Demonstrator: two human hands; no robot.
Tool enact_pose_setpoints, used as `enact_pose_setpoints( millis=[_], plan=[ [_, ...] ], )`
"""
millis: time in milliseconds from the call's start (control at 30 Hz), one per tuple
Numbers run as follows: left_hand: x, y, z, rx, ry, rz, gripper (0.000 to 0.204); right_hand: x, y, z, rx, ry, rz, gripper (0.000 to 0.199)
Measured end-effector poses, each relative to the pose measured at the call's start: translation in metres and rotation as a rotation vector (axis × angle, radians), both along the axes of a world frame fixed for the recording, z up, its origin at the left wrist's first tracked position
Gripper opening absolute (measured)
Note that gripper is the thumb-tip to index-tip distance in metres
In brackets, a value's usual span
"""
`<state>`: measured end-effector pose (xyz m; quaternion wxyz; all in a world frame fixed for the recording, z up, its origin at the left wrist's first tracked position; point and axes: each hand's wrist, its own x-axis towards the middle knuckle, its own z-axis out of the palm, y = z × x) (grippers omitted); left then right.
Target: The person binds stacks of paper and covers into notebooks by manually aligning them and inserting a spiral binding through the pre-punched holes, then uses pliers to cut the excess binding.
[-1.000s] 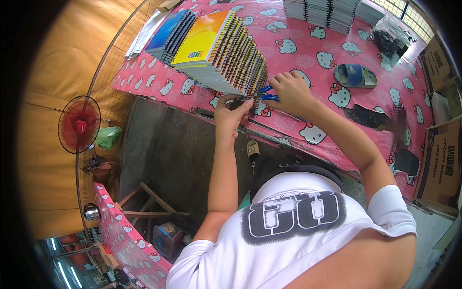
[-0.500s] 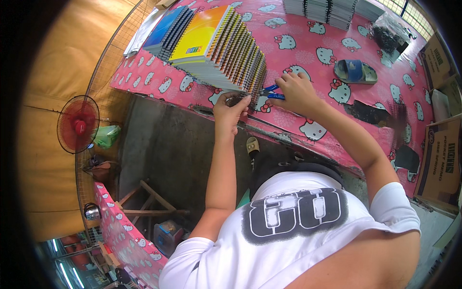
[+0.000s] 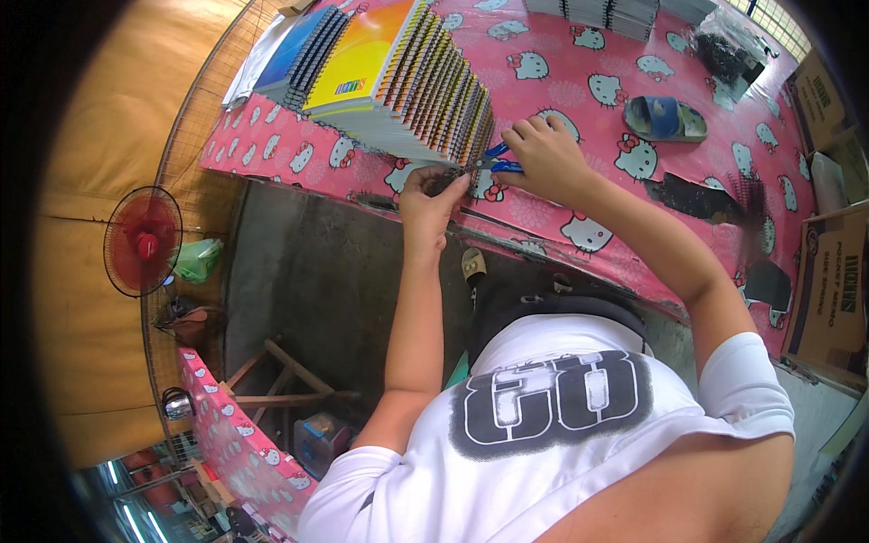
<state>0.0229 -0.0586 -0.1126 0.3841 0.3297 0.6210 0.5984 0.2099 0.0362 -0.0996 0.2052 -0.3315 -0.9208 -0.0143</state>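
A worker in a white shirt (image 3: 552, 398), stamped with large dark characters edged in white, stands at a table spread with a pink cover (image 3: 566, 68) of white cartoon cat faces, both hands busy at the corner of a tall stack of spiral-bound notebooks (image 3: 434, 86). A small multicoloured emblem (image 3: 351, 87) marks the top notebook's yellow-and-orange cover, and bold dark lettering runs along a brown cardboard carton (image 3: 826, 290) at the right. The notebooks sit near the table's front edge, white pages pressed flat, coiled spines facing right in slanting rows of dark, brownish and yellow loops; a shorter, blue-covered stack (image 3: 294, 59) stands just beside them, to the left. The right hand (image 3: 543, 158) is partly curled around blue-handled pliers (image 3: 509, 167), the grips spread apart, the tips close to the left hand; I cannot tell whether they touch anything. The left hand (image 3: 433, 204), fingers bent and thumb extended, closes on a dark item (image 3: 440, 185) below the stack's near corner, too small to identify from here. A blue-strapped slide sandal (image 3: 665, 119) lies farther right on the cover.
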Motion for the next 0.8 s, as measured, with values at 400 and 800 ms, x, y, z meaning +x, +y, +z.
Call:
enact_pose_setpoints(
  millis=[400, 800],
  plan=[
    [0.002, 0.005, -0.017, 0.024, 0.604, 0.114, 0.031, -0.004, 0.001, 0.004, -0.269, 0.003, 0.003, 0.042],
    [0.007, 0.0, -0.023, 0.141, 0.744, 0.103, 0.029, -0.006, -0.003, -0.015, 0.03, 0.198, 0.008, 0.038]
  ],
)
